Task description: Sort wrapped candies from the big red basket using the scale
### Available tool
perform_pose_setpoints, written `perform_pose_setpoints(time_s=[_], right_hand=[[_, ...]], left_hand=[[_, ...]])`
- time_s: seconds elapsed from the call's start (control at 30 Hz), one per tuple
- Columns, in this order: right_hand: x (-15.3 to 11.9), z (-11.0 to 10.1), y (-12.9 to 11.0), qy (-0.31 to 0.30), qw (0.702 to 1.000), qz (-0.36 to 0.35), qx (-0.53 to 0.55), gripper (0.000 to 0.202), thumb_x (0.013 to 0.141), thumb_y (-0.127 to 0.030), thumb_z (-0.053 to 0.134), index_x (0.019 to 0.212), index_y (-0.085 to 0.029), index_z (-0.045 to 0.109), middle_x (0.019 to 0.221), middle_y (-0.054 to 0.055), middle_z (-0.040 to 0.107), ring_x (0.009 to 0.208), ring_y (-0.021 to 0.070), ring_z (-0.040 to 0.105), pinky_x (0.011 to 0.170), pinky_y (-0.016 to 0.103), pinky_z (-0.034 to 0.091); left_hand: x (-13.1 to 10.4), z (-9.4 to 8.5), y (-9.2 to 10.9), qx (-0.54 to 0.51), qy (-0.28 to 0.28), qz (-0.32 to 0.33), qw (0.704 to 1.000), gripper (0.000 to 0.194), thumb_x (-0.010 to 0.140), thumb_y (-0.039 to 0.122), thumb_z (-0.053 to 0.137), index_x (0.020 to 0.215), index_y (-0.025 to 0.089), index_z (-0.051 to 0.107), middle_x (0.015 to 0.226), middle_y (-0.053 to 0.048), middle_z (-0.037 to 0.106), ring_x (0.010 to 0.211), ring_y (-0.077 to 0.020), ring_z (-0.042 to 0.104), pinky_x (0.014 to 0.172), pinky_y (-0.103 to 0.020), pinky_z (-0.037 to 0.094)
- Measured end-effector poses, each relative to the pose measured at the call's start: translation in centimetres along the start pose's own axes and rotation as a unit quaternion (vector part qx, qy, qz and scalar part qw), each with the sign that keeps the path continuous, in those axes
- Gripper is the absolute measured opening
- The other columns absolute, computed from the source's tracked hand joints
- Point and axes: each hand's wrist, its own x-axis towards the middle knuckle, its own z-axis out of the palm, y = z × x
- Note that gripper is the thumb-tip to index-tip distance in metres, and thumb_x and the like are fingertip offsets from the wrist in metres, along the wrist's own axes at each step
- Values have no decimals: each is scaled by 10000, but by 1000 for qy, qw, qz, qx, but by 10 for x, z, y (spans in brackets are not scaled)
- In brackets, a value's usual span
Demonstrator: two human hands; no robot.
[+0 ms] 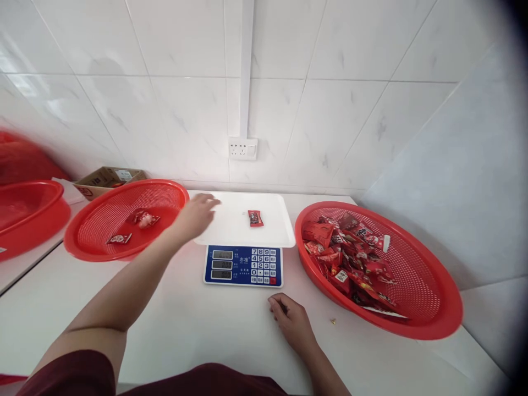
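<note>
White table point(185, 327), tiled wall point(185, 121): the left grip point(200, 214) is loosely spread, seemingly empty; the right grip point(287, 316) curled, contents hidden.

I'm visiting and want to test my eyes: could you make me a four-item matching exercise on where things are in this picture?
Column one:
1. Left hand
2. Right hand
3. Lone red packet
4. Cardboard box

Column two:
A. Behind the red basket left of the scale
B. On the white tray, right of its middle
C. Fingers curled, on the near side of the keypad
D. At the tray's left edge

Pairs: 1-D, 2-C, 3-B, 4-A
</note>
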Motion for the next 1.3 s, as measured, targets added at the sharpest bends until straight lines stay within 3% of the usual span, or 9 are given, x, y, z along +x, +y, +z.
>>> perform_pose_setpoints(time_s=[0.13,0.3,0.47,0.73,0.9,1.0,1.1,1.2,1.3], right_hand=[[-1,1,1,4,1000,4,7,309,834,-452,432,732,-199,578,630,12,595,566,161,540,553,254,424],[-2,1,2,2,1000,10,5,321,838,-465,419,747,-200,576,638,16,595,557,160,533,539,259,419],[-1,1,6,-10,1000,5,7,319,836,-473,427,761,-201,577,652,17,595,590,167,543,568,263,430],[1,0,5,-20,1000,0,-4,313,839,-463,431,760,-202,585,650,15,601,599,170,554,567,264,438],[-6,-5,-17,-19,999,-25,-13,250,842,-372,454,759,-199,614,718,21,649,677,174,593,630,269,461],[-13,-30,-42,-30,996,-79,-27,200,846,-311,469,852,-213,643,835,25,676,758,161,610,657,252,469],[-13,-79,-66,33,990,-114,-81,199,849,-319,477,903,-219,642,868,26,674,755,146,607,637,239,469],[1,-140,-73,125,975,-50,-176,231,879,-339,442,990,-236,616,990,26,661,862,159,608,734,268,471],[28,-191,-58,123,937,90,-315,237,905,-257,406,1043,-208,592,1085,49,628,958,178,580,837,303,438]], left_hand=[[28,37,60,-11,-56,230,971,475,803,-18,368,1208,194,499,1292,-61,497,1211,-197,409,995,-337,336],[53,50,87,13,-105,269,957,414,795,-19,395,1133,172,539,1169,-60,591,1217,-213,410,1033,-375,278],[46,35,62,31,-78,190,978,431,752,-4,419,1149,133,517,1127,-109,584,1038,-225,536,984,-380,324],[-19,-23,-38,26,44,-158,986,488,847,234,410,1322,140,351,1225,-144,528,1119,-310,492,905,-414,411],[-55,-20,-21,-92,66,-139,984,472,897,371,360,1304,132,380,1331,-128,439,1234,-310,392,976,-448,372],[-68,-9,21,-216,71,-87,970,457,848,458,444,1215,190,485,1217,-83,561,1126,-274,517,911,-394,451],[-72,-7,59,-369,6,-40,928,435,803,499,503,1149,239,540,1111,-66,638,1015,-240,600,763,-310,531],[-66,-16,85,-476,-41,12,879,395,786,492,536,1082,236,583,1013,-67,680,956,-226,630,720,-283,544],[-58,-23,103,-540,-65,55,837,353,802,453,536,1061,221,596,956,-64,692,896,-204,647,736,-284,545]])
